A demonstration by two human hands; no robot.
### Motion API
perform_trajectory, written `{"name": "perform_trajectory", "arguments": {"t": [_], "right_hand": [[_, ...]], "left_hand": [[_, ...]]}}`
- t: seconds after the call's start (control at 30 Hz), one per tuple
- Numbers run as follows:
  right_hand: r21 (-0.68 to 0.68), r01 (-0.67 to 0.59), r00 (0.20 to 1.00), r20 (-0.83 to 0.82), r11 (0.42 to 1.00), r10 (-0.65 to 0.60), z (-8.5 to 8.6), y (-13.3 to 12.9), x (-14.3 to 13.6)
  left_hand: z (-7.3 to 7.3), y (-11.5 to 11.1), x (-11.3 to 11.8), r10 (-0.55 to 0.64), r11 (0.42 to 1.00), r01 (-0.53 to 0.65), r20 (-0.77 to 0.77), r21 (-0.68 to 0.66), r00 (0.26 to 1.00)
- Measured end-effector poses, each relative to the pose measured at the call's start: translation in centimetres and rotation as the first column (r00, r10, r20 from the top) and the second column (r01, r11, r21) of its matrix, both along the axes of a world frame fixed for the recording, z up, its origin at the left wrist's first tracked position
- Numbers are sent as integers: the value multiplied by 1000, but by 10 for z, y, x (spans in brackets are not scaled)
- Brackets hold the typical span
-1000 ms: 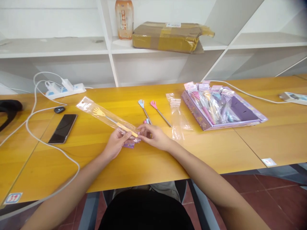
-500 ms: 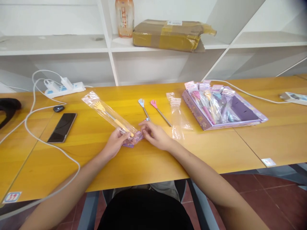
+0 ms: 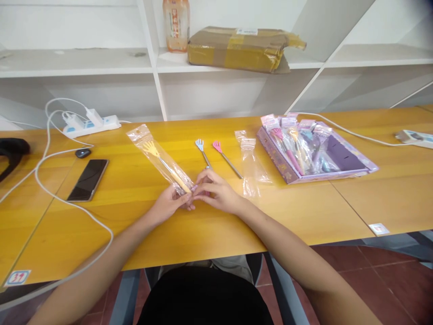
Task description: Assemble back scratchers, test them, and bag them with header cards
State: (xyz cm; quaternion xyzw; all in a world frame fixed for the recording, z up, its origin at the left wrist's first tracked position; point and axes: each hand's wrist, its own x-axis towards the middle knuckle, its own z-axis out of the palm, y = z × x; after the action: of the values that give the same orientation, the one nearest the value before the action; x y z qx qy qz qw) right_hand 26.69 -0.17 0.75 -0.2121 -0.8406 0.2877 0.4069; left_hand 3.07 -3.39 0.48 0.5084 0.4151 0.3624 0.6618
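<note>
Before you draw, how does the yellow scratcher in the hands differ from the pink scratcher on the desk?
The yellow scratcher is inside a clear bag; the pink scratcher is unwrapped. The yellow scratcher is held; the pink scratcher rests on the desk. The yellow scratcher has a yellow grip; the pink scratcher shows a bare rod. Both have hand-shaped heads.

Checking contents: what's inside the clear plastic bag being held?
A yellow back scratcher with a metal shaft. The left grip and right grip mostly hide the lower end of the clear plastic bag.
</note>
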Motion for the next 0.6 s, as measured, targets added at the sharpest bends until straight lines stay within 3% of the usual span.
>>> {"name": "perform_trajectory", "arguments": {"t": [0.37, 0.6], "right_hand": [[-174, 29, 999, 28, 984, -24, -4, 1, -3], [-506, -17, 996, -81, 862, -28, -6, 1, -5]], "left_hand": [[1, -2, 2, -36, 996, 39, -34, 79, 999], [-1, -2, 2, -32, 997, 36, -63, 74, 998]]}}
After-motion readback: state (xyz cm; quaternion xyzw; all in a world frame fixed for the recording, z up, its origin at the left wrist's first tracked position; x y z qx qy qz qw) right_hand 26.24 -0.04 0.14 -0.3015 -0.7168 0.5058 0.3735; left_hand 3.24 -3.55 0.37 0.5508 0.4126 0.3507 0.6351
